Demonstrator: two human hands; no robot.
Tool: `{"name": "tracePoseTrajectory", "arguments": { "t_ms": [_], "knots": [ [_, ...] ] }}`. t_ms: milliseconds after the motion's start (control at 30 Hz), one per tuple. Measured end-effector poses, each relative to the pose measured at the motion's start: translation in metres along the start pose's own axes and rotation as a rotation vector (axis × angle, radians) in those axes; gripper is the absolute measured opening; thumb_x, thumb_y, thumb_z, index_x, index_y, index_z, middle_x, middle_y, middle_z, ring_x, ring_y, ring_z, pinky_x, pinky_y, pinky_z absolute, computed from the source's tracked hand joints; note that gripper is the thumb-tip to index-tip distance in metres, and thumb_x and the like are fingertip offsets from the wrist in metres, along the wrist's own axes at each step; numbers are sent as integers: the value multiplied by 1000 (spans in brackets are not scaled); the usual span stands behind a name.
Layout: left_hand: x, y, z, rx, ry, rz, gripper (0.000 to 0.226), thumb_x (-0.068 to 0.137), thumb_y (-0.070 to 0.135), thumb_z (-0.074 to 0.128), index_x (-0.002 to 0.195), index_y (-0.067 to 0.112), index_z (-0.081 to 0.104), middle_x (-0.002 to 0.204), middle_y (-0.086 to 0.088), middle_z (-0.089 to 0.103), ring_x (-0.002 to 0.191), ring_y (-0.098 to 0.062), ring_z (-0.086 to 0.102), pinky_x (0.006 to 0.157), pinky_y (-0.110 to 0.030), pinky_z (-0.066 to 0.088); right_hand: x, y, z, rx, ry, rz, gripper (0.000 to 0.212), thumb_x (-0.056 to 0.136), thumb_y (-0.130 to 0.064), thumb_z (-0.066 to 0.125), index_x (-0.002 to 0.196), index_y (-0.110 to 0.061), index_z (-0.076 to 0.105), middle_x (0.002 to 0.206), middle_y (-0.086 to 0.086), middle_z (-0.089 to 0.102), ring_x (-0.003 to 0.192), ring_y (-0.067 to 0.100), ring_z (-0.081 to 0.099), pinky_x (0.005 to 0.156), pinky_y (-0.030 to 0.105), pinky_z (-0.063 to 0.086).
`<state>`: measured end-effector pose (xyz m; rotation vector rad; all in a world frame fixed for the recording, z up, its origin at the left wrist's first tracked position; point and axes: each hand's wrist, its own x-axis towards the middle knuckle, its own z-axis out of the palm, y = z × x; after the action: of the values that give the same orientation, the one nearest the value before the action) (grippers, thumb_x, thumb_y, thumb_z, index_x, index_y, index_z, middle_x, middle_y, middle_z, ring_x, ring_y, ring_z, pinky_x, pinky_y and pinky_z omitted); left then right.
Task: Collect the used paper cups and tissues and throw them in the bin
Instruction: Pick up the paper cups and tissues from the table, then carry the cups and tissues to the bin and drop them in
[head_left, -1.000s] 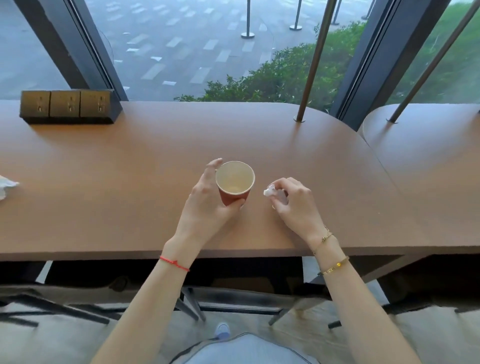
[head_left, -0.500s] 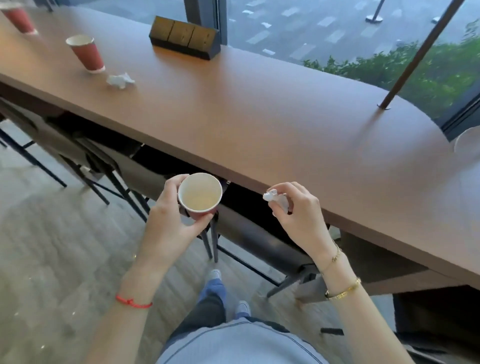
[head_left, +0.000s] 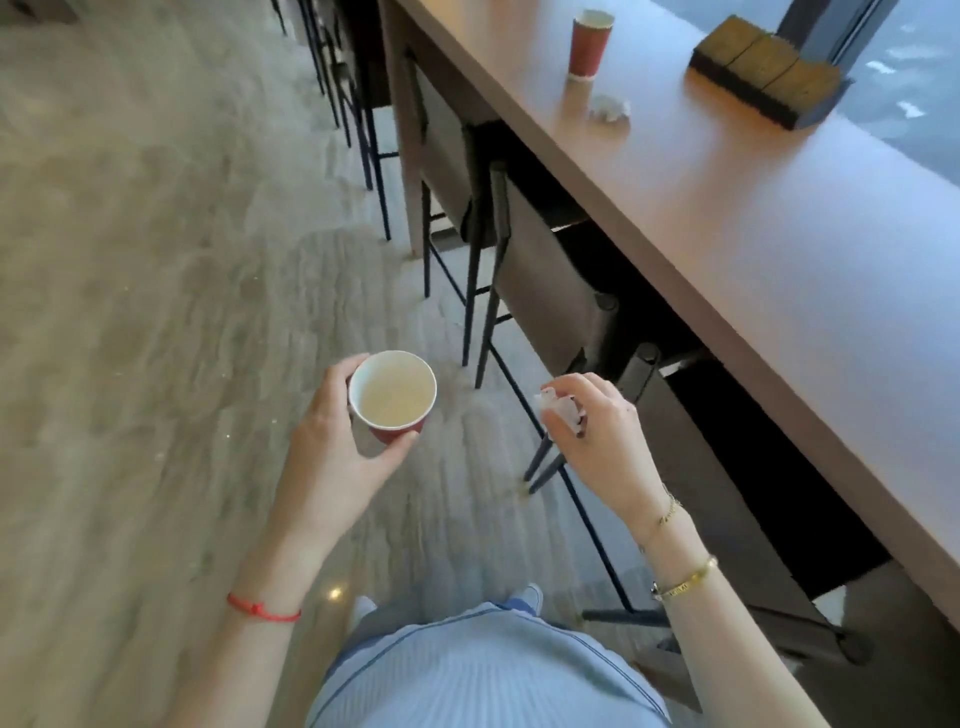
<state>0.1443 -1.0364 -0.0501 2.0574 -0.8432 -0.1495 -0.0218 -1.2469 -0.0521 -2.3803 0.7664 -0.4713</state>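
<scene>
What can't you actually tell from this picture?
- Bin: not in the head view at all.
- Held cup: its lower part is hidden by the left hand.
- Tissue: mostly covered by the right hand.
- Far cup on the counter: contents not visible.

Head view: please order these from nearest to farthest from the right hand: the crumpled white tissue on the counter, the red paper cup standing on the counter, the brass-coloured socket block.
From the right hand:
1. Crumpled white tissue on the counter, just beyond the hand along the brown counter.
2. Red paper cup standing on the counter and brass-coloured socket block, by the window: too close to call.
</scene>
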Motion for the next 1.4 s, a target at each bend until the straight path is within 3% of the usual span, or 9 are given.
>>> {"name": "tracePoseTrajectory", "arguments": {
  "t_ms": [233,367,533,700,833,967,1233,1300,1400],
  "knots": [
    [-61,-81,-120,75,291,-196,76,66,29,84,130,31,42,123,19,53,103,-13,60,86,-29,50,35,-113,113,53,-233,-234,21,88,-22,65,108,-18,64,104,-6,63,94,12,56,78,19,39],
    [-106,-132,-196,150,466,-322,77,66,31,83,129,36,40,117,32,48,98,-9,57,82,-28,47,37,-196,190,100,-340,-383,20,87,-21,67,106,-17,65,101,-8,62,95,13,56,81,24,46],
    [-168,-181,-277,239,652,-471,79,68,27,85,131,36,38,124,27,47,101,-14,58,82,-35,49,22,-302,277,169,-502,-567,20,86,-19,68,106,-17,65,100,-7,62,92,15,57,79,26,46],
    [-222,-212,-332,309,820,-628,81,67,30,85,132,36,37,126,19,51,101,-14,60,81,-27,44,6,-388,343,184,-657,-745,20,85,-19,68,104,-16,65,94,-10,60,88,15,57,76,27,48],
    [-253,-238,-361,328,943,-756,83,67,29,86,134,30,38,128,13,53,106,-18,60,85,-30,47,-3,-447,398,176,-765,-872,21,84,-18,69,105,-17,65,91,-13,56,86,9,54,73,13,39],
    [-273,-269,-392,340,1054,-857,82,65,29,86,131,32,38,116,18,53,100,-17,61,82,-33,50,-13,-508,459,180,-893,-968,23,85,-18,69,107,-16,65,96,-7,61,89,10,56,74,17,43],
    [-303,-335,-497,315,1323,-1004,75,64,29,86,124,36,41,110,30,52,96,-3,58,83,-31,50,-35,-670,580,248,-1089,-1185,21,87,-22,68,107,-17,65,98,-10,62,82,-2,52,71,4,38],
    [-311,-350,-526,334,1383,-1026,74,66,30,85,123,39,39,113,36,50,96,2,56,83,-26,48,-44,-716,610,268,-1125,-1248,20,87,-20,68,106,-17,64,97,-10,62,81,-3,52,72,1,37],
    [-325,-363,-562,390,1460,-1085,73,67,37,82,120,50,35,113,46,44,96,7,53,75,-3,40,-64,-779,646,277,-1161,-1355,19,86,-17,69,105,-14,65,97,-4,64,86,7,55,75,8,36]
  ]
}}
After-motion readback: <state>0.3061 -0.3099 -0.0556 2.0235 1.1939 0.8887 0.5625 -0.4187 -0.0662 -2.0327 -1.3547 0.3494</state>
